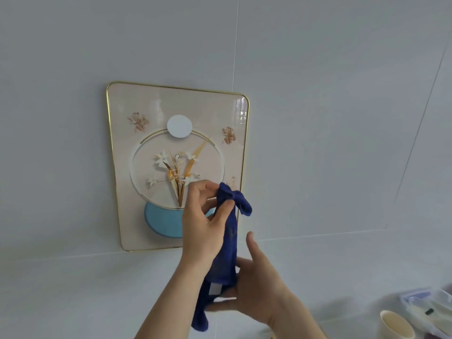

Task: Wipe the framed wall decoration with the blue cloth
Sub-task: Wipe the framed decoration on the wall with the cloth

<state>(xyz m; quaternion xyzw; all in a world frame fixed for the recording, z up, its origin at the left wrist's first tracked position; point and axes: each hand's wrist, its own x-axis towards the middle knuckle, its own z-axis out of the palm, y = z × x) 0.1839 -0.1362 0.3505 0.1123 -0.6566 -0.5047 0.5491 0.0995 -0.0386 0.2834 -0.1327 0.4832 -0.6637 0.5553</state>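
Dark blue soft cloth [230, 243] held bunched, stretched vertically: top pinched by left hand [203, 216], lower part gripped by right hand [259, 287]. Limp, light; better wadded in palm. Gold-rimmed floral wall frame [176, 104] hung behind, glossy, likely fragile.

Both forearms rise from the near edge toward the wall. The left hand [204, 216] is the higher and farther one, wrist bent, thumb and fingers [203, 189] pinched together on the blue cloth [230, 243]. The right hand [259, 282] sits lower and nearer, just right of the left forearm, palm turned left, thumb raised, its fingers curled round the cloth's lower part.
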